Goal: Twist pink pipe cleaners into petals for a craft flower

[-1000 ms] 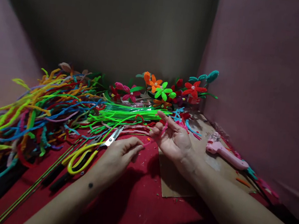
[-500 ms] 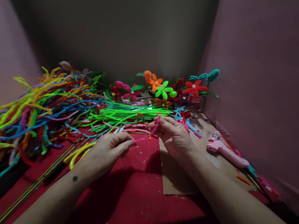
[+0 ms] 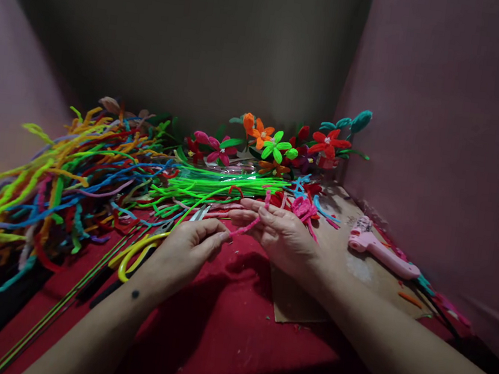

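A short pink pipe cleaner (image 3: 244, 229) stretches between my two hands above the red cloth, its upper part bent upward. My left hand (image 3: 196, 247) pinches its lower end between thumb and forefinger. With the palm turned toward me, my right hand (image 3: 280, 230) presses the pipe cleaner under its thumb against fairly straight fingers, and the tip sticks up above them. Just behind the right hand lies a looped pink pipe-cleaner piece (image 3: 304, 209). Yellow-handled scissors (image 3: 131, 257) rest beside my left wrist, partly covered by it.
Loose coloured pipe cleaners (image 3: 73, 171) heap at the left, with bright green ones (image 3: 227, 183) in the middle. Pipe-cleaner flowers (image 3: 275, 146) stand along the back wall. A pink glue gun (image 3: 380, 251) lies on cardboard (image 3: 294, 305) at the right. Thin green stems (image 3: 67, 301) cross the red cloth (image 3: 212, 340).
My right hand has slid down along the pink pipe cleaner and opened its fingers flatter. More of the pipe cleaner shows between the hands. The view has shifted slightly.
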Demonstrator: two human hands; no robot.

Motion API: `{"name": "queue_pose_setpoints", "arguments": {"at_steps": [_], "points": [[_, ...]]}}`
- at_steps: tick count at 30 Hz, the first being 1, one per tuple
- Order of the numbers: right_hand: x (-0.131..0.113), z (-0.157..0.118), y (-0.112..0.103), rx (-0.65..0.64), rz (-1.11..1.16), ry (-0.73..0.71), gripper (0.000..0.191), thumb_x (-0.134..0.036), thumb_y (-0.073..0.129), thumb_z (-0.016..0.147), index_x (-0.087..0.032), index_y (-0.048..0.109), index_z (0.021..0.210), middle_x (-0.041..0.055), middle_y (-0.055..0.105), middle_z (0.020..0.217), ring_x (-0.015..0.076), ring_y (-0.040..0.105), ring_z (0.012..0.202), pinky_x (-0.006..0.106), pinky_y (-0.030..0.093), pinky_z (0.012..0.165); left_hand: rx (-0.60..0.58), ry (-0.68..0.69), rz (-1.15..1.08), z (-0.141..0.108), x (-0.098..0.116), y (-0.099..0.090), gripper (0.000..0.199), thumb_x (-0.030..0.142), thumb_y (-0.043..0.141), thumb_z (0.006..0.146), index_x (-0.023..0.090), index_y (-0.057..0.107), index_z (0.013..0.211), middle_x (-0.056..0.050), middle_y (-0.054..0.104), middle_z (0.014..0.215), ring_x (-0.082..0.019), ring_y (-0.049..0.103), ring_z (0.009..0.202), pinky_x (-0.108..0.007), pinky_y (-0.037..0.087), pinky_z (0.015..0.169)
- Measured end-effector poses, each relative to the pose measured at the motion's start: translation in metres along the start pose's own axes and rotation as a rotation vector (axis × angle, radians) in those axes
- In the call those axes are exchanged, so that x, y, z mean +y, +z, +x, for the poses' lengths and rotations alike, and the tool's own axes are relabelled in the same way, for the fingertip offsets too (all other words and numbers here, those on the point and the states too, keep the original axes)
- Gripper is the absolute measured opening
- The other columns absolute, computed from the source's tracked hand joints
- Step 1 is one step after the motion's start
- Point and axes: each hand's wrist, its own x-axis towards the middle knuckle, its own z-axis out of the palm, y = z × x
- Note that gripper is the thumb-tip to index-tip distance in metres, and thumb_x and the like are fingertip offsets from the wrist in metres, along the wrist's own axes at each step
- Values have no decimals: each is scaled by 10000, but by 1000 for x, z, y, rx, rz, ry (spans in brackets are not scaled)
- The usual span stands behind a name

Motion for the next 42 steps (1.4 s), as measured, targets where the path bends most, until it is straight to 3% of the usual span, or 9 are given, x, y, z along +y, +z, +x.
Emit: {"name": "queue_pose_setpoints", "arguments": {"at_steps": [6,10,15,18,22,27,32,36,42], "points": [[9,1,-1,-63,-22,-37,145,-256,612,762,-152,653,854,51,683,750,165,626,769,344,442,790,-45,47,26,0,-5,6,212,315,434,801,162,508,674,45,418,562,-86,354,525,-207,296,504],[6,2,-3,60,-70,-40,228,-326,620,762,-154,650,908,18,648,630,123,592,592,284,455,632,-151,71,158,1,-8,5,273,361,422,829,167,485,648,46,426,581,-89,389,549,-214,318,534],[2,0,-2,214,-349,-69,272,-327,586,780,-135,652,962,-6,600,583,70,500,459,201,366,462,-195,216,417,-2,-9,-1,258,354,437,844,174,572,717,29,518,620,-100,445,581,-221,341,576],[3,-4,2,184,-509,-24,265,-333,551,798,-133,657,935,-20,570,572,52,428,421,189,304,417,-99,425,658,-5,-13,3,244,307,420,866,186,601,754,-5,589,710,-120,491,631,-240,340,595],[7,-7,4,117,-652,-29,246,-339,508,825,-144,658,813,-24,551,567,54,375,429,203,282,438,137,645,859,-4,-18,12,195,260,418,872,177,593,882,-47,637,782,-163,543,685,-288,368,666],[11,-8,5,78,-707,-22,228,-335,515,815,-162,645,745,-26,523,579,82,392,502,224,293,502,274,671,897,1,-22,14,479,321,501,836,119,402,1259,-120,666,942,-234,608,868,-343,395,791],[8,-7,7,-31,-782,-22,266,-265,499,815,-154,531,576,-32,458,570,84,393,551,223,300,543,186,610,930,0,-22,13,466,433,555,781,132,501,1133,-125,676,920,-264,622,838,-397,387,825],[10,-8,6,-78,-824,38,293,-285,459,830,-158,471,566,-47,393,536,75,338,509,223,262,501,196,565,984,1,-21,16,357,390,583,764,130,543,1005,-121,667,890,-256,613,794,-370,408,766],[12,-8,7,-66,-812,99,190,-190,483,773,-148,504,589,-23,493,569,81,423,532,224,325,542,339,698,991,2,-19,17,491,279,574,771,134,430,1217,-129,625,1030,-263,569,939,-414,359,873]]}}
